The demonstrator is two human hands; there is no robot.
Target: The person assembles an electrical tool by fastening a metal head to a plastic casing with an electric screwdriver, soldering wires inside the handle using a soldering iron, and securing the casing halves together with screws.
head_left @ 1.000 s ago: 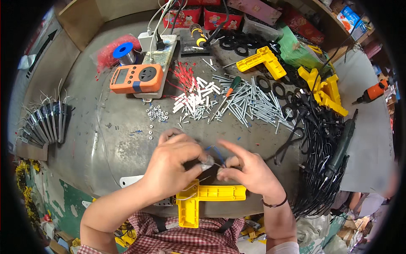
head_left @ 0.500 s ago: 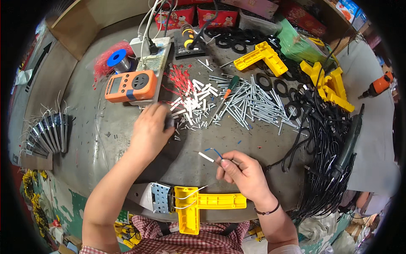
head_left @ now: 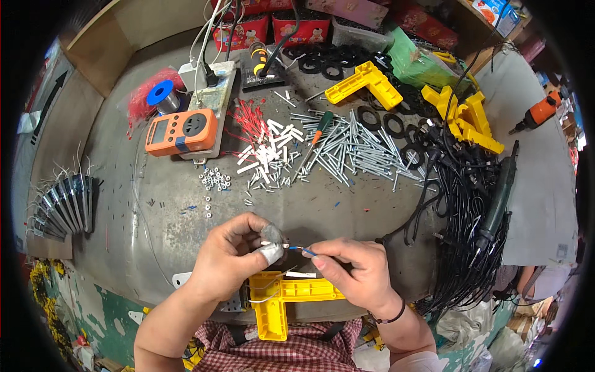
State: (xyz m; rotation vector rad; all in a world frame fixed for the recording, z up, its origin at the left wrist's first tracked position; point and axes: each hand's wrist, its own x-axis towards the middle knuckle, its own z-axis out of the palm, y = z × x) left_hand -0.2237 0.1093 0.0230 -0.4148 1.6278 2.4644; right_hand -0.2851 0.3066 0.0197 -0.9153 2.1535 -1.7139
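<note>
My left hand has its thumb and fingers pinched on a small white piece of tubing; its fingertips look grey. Facing it, my right hand pinches a thin blue wire, whose end meets the left fingertips. Below the hands lies a yellow plastic housing half, open side up, with white wires across it. A white sleeve shows just above its arm. My left forearm partly hides the perforated metal plate beside the housing.
Ahead lie white sleeves, red wires, screws, a screwdriver and nuts. An orange meter and solder spool stand left. Black cables and a dark-handled tool crowd the right.
My left hand has come back from beside the sleeve pile to meet my right hand, uncovering the nuts. My right hand has lowered slightly with the blue wire. The view has shifted a little.
</note>
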